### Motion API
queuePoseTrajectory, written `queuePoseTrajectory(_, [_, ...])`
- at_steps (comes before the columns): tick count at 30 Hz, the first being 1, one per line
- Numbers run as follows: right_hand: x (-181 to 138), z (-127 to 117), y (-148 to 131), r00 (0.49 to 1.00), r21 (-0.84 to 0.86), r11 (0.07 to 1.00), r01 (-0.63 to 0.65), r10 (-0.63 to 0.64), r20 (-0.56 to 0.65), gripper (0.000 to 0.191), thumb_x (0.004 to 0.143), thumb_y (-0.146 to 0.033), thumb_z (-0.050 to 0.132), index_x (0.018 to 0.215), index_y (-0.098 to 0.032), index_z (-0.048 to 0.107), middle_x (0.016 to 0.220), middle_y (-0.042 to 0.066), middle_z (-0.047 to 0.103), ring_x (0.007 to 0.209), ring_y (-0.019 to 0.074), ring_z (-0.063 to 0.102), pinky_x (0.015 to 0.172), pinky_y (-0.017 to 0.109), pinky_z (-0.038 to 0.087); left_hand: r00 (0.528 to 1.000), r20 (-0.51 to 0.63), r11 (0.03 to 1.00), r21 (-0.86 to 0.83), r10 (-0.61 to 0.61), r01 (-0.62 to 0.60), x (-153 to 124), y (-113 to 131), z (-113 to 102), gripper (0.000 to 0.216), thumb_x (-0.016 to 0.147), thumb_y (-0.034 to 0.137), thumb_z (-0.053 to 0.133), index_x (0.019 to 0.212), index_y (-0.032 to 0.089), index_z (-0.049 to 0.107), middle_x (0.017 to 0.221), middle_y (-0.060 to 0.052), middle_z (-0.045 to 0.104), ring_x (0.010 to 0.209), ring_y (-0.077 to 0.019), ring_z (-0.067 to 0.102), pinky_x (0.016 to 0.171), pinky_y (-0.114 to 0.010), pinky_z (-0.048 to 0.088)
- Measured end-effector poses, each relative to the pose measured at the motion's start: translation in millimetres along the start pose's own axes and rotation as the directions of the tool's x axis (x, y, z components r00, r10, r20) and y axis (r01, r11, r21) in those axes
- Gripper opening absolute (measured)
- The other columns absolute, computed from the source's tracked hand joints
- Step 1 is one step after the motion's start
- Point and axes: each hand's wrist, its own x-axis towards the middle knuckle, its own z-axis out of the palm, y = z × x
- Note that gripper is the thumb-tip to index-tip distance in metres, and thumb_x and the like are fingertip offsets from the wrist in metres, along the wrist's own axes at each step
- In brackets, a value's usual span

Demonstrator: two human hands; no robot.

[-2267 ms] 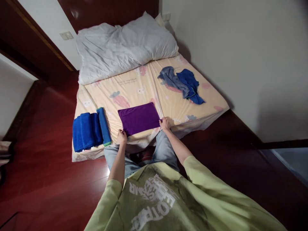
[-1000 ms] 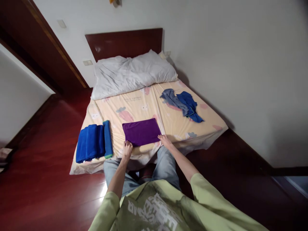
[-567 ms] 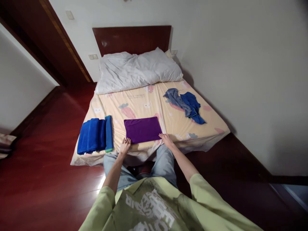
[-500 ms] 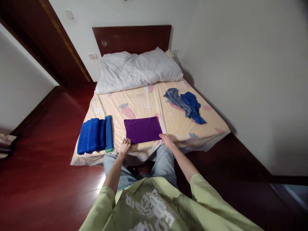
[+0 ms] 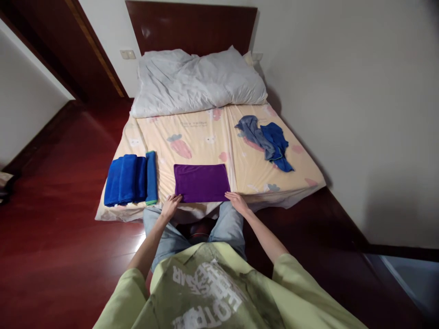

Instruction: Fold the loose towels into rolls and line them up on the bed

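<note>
A purple towel (image 5: 201,183), folded into a flat rectangle, lies near the front edge of the bed. At its near left corner, my left hand (image 5: 170,206) has its fingers closed on the cloth. My right hand (image 5: 237,203) pinches the near right corner, its thumb partly hidden. To the left sits a stack of folded bright blue towels (image 5: 124,180), and against its right side lies a narrow folded blue towel (image 5: 151,178) with a green edge. Crumpled on the right side of the bed are a grey-blue cloth (image 5: 254,135) and a blue cloth (image 5: 277,144).
The bed's patterned yellow sheet (image 5: 199,130) hangs over its front edge, where my legs (image 5: 228,228) stand close. A white quilt (image 5: 199,82) is bunched against the dark headboard (image 5: 192,25). A wall (image 5: 343,114) runs along the right, and a door (image 5: 51,41) stands at the left.
The view has tilted down and shifted slightly. The purple towel's edges now lie straighter and more level. Both hands stay at its near corners.
</note>
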Motion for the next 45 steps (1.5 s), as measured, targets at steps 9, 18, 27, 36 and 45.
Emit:
queuePoseTrajectory(9, [0.1,-8.1,-6.5,0.980,0.205,0.965,-0.163,0.183,-0.083,0.059,0.080,0.001,0.050,0.125,-0.023,0.078,0.132,0.007,0.075,0.128,0.0211,0.070,0.116,0.044,0.053,0.967,-0.190,0.910,-0.408,-0.171,0.080,-1.0,-9.9,12.1,0.057,0.076,0.003,0.047,0.121,0.020,0.078,0.123,-0.008,0.076,0.120,-0.0216,0.068,0.110,-0.042,0.055])
queuePoseTrajectory(18, [14.2,-0.7,5.5,0.918,0.397,0.868,-0.299,0.375,-0.127,0.033,0.093,-0.021,0.054,0.117,-0.019,0.077,0.119,0.011,0.079,0.116,0.0239,0.075,0.107,0.041,0.057,0.896,-0.082,0.759,-0.569,-0.436,0.317,10.5,-14.4,6.3,0.032,0.091,0.031,0.054,0.111,0.020,0.075,0.109,-0.007,0.080,0.106,-0.0238,0.074,0.097,-0.035,0.059])
queuePoseTrajectory(27, [38.0,6.1,9.9,0.813,0.392,0.784,-0.482,0.567,-0.135,0.037,0.096,-0.040,0.054,0.112,-0.013,0.074,0.105,0.017,0.079,0.098,0.0279,0.076,0.089,0.037,0.060,0.826,-0.107,0.714,-0.573,-0.553,0.404,35.7,-11.6,-0.3,0.029,0.096,0.036,0.054,0.112,0.018,0.071,0.104,-0.010,0.079,0.101,-0.0244,0.075,0.091,-0.033,0.057])
queuePoseTrajectory(36, [54.3,8.7,0.3,0.663,0.293,0.672,-0.680,0.734,-0.145,0.031,0.100,-0.042,0.056,0.108,-0.019,0.075,0.098,0.010,0.078,0.090,0.0249,0.072,0.086,0.033,0.055,0.781,0.002,0.709,-0.417,-0.625,0.569,48.9,-0.6,-19.8,0.035,0.103,0.038,0.048,0.118,0.016,0.071,0.109,-0.014,0.079,0.105,-0.0272,0.074,0.087,-0.031,0.054])
queuePoseTrajectory(45, [64.9,-2.3,-8.8,0.587,0.289,0.588,-0.755,0.803,-0.102,0.027,0.099,-0.039,0.060,0.106,-0.019,0.078,0.109,0.011,0.079,0.100,0.0253,0.072,0.090,0.033,0.053,0.737,0.104,0.661,-0.372,-0.668,0.652,65.2,-9.9,-21.9,0.041,0.102,0.038,0.048,0.119,0.010,0.073,0.115,-0.019,0.077,0.112,-0.0327,0.072,0.089,-0.035,0.053])
